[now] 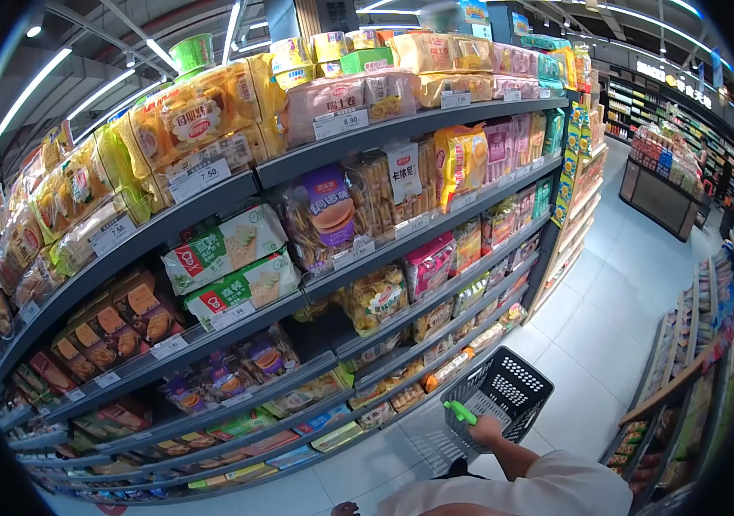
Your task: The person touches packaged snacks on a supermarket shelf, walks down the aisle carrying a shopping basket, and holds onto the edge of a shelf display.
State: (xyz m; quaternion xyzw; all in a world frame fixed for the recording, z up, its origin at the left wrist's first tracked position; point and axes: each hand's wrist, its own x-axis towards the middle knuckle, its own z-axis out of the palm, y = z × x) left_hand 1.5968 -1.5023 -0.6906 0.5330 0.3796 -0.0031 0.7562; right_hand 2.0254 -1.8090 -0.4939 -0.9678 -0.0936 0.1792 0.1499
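Note:
My right hand is wrapped around the bright green handle of a black plastic shopping basket. Slots cut through the basket's walls let the light floor show through. A pale sleeve covers the upper part of that arm. Only a small, dark part of my left hand shows at the bottom edge, low in front of the shelves; its fingers cannot be made out. Nearest to it are the bottom shelf's flat packs.
A long grey shelf unit with packaged breads, cakes and biscuits fills the left and middle. Another stocked shelf stands on the right. Between them runs a tiled aisle. Farther off is a dark display stand heaped with goods.

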